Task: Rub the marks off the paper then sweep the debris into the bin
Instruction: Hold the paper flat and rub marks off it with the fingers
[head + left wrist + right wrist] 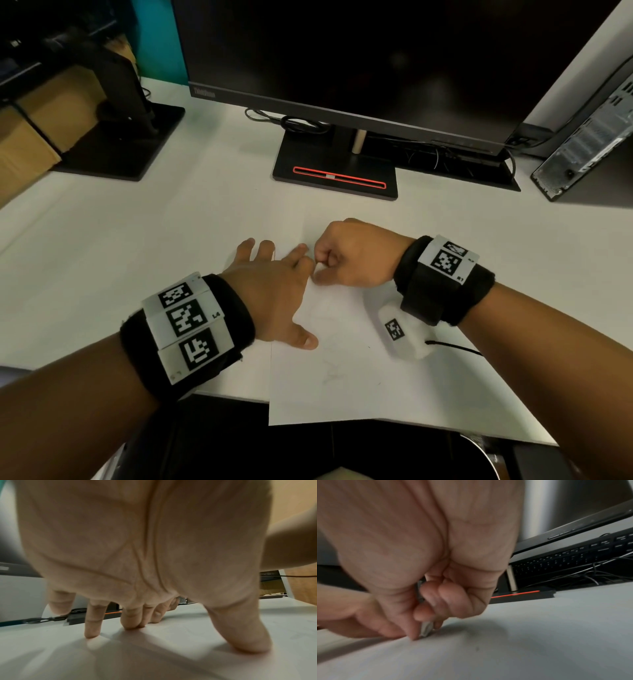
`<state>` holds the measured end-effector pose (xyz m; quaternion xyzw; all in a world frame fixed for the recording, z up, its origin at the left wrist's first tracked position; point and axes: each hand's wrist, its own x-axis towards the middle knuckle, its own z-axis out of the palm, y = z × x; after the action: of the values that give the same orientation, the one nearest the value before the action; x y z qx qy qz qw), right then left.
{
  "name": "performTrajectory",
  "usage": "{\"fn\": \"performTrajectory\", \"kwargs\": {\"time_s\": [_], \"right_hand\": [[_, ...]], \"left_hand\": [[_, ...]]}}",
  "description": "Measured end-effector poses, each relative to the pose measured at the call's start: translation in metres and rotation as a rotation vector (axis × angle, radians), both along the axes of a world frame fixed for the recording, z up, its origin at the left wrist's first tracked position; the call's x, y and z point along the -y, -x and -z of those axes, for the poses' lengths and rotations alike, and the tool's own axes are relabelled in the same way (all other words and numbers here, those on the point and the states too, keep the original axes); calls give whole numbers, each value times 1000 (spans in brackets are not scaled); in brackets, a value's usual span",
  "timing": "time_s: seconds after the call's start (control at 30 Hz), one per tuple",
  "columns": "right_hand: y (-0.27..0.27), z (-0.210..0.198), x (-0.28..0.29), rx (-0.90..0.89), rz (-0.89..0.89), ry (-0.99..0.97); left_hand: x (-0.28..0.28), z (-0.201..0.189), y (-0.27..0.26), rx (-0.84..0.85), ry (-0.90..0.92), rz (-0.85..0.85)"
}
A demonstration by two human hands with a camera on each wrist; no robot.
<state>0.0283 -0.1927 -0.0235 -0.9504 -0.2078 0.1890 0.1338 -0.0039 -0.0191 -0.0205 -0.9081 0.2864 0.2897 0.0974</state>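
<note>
Rubbing step in hand, by the look of it; items as follows.

- Paper (pixel 359 377): white sheet flat on the counter (pixel 102 240), near edge overhanging the counter's front. Faint grey marks show around its middle; a few dark specks lie on it, possibly rubbings.
- Left hand (pixel 274 287): fingers spread and straight, fingertips (pixel 92 632) and thumb pressed down at the sheet's left edge, pinning it. Holds nothing.
- Right hand (pixel 352 255): fingers curled into a fist over the far part of the sheet, touching or just beside the left hand's fingers. The right wrist view shows it pinching a small pale block, judged to be the eraser (pixel 426 628), its lower end on the paper.
- Bin: not surely identified; a curved rim below the counter's front edge may belong to it.
- Other: monitor (pixel 342 51) on its stand behind the sheet, a keyboard (pixel 573 559) and cables under it, a computer case (pixel 589 137) at far right, a second stand (pixel 113 144) at far left.

Judgement: erasing is under way and marks remain, so the sweep has not begun. The next move calls for short strokes over the central smudges, with the left hand shifted nearer them to keep the sheet from creasing or sliding off the edge.
</note>
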Motion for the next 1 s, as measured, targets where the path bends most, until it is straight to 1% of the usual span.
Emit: {"fn": "performTrajectory", "kwargs": {"time_s": [0.1,0.17,0.23,0.3,0.4,0.43,0.5,0.57,0.63,0.73,0.8,0.87,0.93,1.0], "right_hand": [[-7,-4,7,46,55,23],[-3,-2,5,77,44,17],[7,0,3,37,-22,12],[10,-2,10,-7,-29,32],[1,-6,23,72,43,66],[3,-5,22,92,42,67],[11,-3,15,72,-36,52],[21,-2,12,9,-91,40],[17,-4,19,11,-62,50],[13,-3,23,94,-2,48],[24,-1,15,72,-71,28],[33,-2,11,2,-141,18],[27,-4,17,8,-114,41],[19,-5,22,65,-54,49]], "left_hand": [[0,2,1,3,-5,6],[-1,2,1,4,-4,7],[-1,2,1,-2,-1,2],[-1,2,1,-2,-9,6],[-1,1,1,-7,-11,5],[-1,1,1,-14,-13,4],[-2,1,1,-38,-20,-7],[-1,1,1,-54,-28,-10],[-1,1,1,-53,-35,-8],[-1,1,2,-49,-31,-4],[-2,1,1,-45,-23,-3],[-2,2,1,-42,-13,-5],[-2,2,2,-46,-16,-9],[-2,1,2,-47,-17,-8]]}}
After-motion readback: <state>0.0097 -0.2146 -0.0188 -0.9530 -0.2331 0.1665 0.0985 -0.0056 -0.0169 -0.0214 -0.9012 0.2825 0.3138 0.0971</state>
